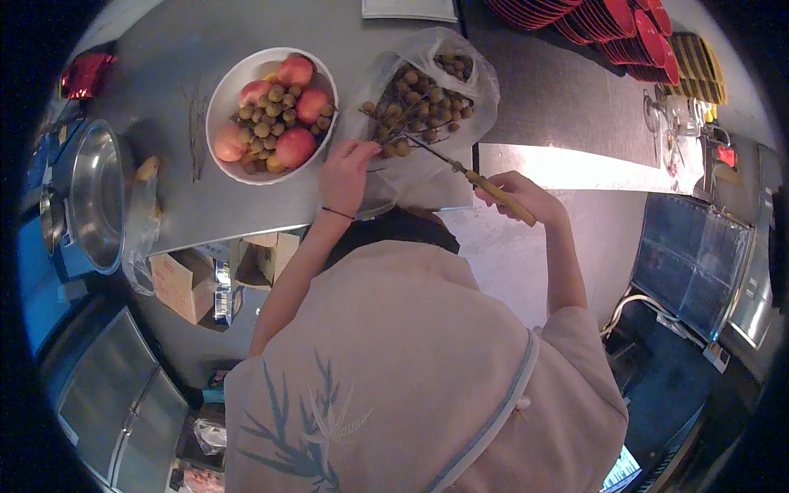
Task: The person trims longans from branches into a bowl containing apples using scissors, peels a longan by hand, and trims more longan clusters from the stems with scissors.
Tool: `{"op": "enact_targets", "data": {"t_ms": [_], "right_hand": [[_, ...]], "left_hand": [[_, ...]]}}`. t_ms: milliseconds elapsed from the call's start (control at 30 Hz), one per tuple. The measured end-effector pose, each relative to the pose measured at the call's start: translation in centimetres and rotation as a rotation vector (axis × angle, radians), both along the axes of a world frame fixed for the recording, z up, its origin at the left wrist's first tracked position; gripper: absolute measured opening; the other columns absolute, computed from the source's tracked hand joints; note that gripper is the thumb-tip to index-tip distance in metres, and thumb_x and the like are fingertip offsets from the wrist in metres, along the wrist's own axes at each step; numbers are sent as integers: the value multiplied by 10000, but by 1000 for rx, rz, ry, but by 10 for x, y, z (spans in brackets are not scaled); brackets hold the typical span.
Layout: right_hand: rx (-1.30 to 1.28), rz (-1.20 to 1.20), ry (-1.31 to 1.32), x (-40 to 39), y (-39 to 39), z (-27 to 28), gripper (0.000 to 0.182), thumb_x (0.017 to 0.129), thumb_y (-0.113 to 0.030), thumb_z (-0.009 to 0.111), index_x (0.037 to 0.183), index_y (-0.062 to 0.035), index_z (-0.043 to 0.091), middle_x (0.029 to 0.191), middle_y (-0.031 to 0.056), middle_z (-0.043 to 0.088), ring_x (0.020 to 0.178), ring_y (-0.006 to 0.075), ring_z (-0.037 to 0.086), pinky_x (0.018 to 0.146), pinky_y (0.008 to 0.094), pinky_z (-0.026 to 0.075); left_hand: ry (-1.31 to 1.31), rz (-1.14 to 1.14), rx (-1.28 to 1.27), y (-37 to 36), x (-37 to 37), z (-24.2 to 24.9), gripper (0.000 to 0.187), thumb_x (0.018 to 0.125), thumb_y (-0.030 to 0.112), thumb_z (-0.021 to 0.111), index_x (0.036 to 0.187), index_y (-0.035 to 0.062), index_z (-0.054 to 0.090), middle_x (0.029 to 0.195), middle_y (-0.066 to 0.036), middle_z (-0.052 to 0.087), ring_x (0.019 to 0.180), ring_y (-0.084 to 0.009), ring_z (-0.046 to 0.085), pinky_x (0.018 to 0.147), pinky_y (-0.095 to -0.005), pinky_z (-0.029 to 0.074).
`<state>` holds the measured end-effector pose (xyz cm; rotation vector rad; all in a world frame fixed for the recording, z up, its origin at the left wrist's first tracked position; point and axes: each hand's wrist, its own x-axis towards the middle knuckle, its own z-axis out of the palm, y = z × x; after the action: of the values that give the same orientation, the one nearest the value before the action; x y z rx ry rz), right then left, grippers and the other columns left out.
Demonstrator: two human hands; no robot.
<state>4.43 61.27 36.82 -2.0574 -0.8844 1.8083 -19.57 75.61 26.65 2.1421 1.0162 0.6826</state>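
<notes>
My left hand (345,168) is closed in a pinch on a thin brown twig of the longans (423,103), at the near left edge of their clear plastic bag (485,103). In my right hand (526,201) are long, slim scissors (501,197) with yellow handles. Their metal tip reaches into the bag mouth, close to the twigs just right of my left fingers. To the left stands a white bowl (215,103) holding loose longans and several red-pink apples (296,148).
Cut twigs (196,135) lie left of the bowl on the metal counter (164,66). A steel basin (99,197) is at far left. Stacked red dishes (604,29) and yellow ones (697,66) stand back right. Cardboard boxes (181,283) sit below the counter edge.
</notes>
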Motion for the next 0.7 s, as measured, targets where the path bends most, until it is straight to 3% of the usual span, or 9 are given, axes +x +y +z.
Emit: {"op": "enact_targets", "data": {"t_ms": [533,700], "right_hand": [[-16,95,-85,-1,16,0,451,781,-473,604,641,-46,560,495,-26,450,384,48,408,358,194,308],[-138,100,-27,5,16,-4,480,753,-502,612,681,-28,611,497,-8,467,421,76,457,376,234,347]], "left_hand": [[-4,-57,105,-1,1,-4,115,775,119,578,867,87,638,829,-74,593,781,-265,573,662,-344,462],[12,-45,51,0,2,-3,115,774,118,576,867,86,634,818,-81,589,770,-270,570,653,-354,459]]}}
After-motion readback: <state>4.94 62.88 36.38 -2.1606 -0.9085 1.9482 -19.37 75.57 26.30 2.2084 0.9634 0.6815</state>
